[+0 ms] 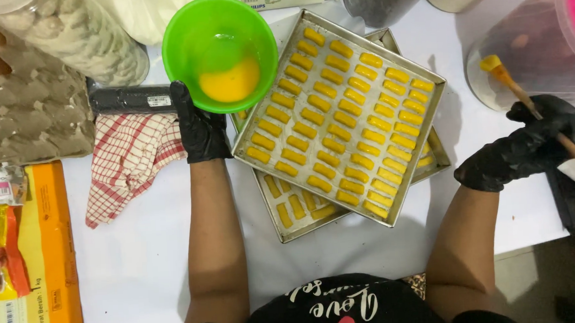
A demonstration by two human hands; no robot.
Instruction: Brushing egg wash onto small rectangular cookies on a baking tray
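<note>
Gloved hands on both sides here — black gloves, working over a white bench. Left hand grips the near rim of a green bowl with beaten egg yolk pooled in it, fingers curled shut around the edge, toward the far-left part of the bench. Right hand is closed around a wooden pastry brush near the right edge; its long axis runs on a diagonal, yellow-stained bristle end pointing up toward the far left, handle trailing off toward the near right.

Between the hands sits a square metal tray turned at an angle, full of small yellow pastry logs in neat rows — each log lies with its long axis roughly parallel to the tray's upper-left edge. It's stacked on a second tray of the same pastries, which peeks out at the near-left corner.

Red-checked cloth lies just left of the left hand, an egg carton beyond that near the left edge.
</note>
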